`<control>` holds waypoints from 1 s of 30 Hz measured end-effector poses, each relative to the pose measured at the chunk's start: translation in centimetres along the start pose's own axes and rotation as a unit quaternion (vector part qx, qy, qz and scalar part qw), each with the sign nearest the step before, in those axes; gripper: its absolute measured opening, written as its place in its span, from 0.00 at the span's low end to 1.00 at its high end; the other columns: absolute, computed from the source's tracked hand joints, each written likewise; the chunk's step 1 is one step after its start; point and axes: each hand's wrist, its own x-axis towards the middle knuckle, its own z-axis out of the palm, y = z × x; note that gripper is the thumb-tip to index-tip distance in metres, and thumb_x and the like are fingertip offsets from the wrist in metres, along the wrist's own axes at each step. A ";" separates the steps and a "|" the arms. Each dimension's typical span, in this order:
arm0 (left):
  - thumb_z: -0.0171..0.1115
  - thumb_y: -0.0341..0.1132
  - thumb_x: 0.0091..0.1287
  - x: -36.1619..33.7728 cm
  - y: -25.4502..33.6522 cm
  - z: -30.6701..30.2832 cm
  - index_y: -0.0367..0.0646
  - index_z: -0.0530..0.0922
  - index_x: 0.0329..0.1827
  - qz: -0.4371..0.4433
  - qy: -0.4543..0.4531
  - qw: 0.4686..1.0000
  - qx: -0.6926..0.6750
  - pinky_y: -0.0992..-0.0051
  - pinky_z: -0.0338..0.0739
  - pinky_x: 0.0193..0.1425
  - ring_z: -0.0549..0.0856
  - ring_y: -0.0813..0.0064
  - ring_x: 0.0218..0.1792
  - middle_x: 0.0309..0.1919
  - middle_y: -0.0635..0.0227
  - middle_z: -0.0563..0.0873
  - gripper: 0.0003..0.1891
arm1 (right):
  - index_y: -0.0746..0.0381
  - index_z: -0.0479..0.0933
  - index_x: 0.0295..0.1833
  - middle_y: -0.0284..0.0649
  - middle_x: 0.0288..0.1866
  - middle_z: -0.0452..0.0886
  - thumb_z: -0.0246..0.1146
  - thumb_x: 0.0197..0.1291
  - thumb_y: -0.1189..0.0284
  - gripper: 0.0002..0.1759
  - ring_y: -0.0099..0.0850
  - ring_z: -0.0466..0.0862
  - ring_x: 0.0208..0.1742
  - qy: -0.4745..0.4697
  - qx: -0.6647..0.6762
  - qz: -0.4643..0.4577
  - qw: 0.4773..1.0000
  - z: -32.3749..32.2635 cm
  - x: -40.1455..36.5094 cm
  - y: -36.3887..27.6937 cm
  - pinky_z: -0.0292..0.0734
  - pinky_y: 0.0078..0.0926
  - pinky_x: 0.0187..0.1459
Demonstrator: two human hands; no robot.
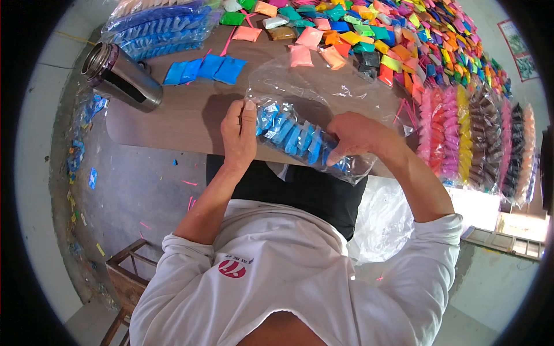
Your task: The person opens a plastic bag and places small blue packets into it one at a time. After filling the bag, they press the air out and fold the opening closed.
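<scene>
A clear plastic bag point(340, 95) with a row of small blue packets point(291, 136) inside lies at the table's near edge. My left hand point(239, 131) is closed on the bag's left end, thumb upward. Across the right end my right hand point(358, 137) curves, its thumb and fingers gripping the bag around the last blue packets. The far side of the bag spreads loose and wrinkled over the table. Several loose blue packets point(205, 69) lie in a short row beyond my left hand.
On the brown table point(173, 124), a steel flask point(124, 78) stands at the left. A large heap of coloured packets point(369, 34) covers the back right. Filled bags in rows point(461, 135) line the right side; bags of blue packets point(161, 32) lie back left. A wooden stool point(130, 268) stands below.
</scene>
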 end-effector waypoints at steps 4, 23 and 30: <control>0.52 0.35 0.76 0.0 -0.1 0.0 0.35 0.75 0.36 0.003 -0.001 1.000 -0.001 0.74 0.66 0.32 0.68 0.81 0.29 0.25 0.70 0.73 0.12 | 0.67 0.84 0.37 0.55 0.32 0.83 0.75 0.35 0.59 0.26 0.52 0.84 0.39 0.010 -0.033 -0.003 0.999 1.1 1.2 0.0 0.78 0.43 0.42; 0.52 0.35 0.76 0.1 -0.3 -0.1 0.35 0.78 0.41 -0.003 -0.003 1.000 -0.007 0.77 0.68 0.34 0.71 0.83 0.30 0.27 0.71 0.76 0.12 | 0.67 0.80 0.40 0.45 0.32 0.84 0.70 0.43 0.65 0.20 0.37 0.83 0.36 0.009 0.144 -0.110 0.984 1.4 0.9 3.3 0.75 0.35 0.40; 0.53 0.37 0.76 0.1 -0.1 0.1 0.35 0.77 0.40 -0.002 0.001 1.000 -0.014 0.76 0.66 0.33 0.69 0.83 0.30 0.26 0.71 0.74 0.13 | 0.68 0.79 0.47 0.48 0.35 0.83 0.68 0.50 0.66 0.21 0.35 0.84 0.39 0.025 0.107 -0.069 0.992 -0.9 -0.6 2.0 0.77 0.34 0.42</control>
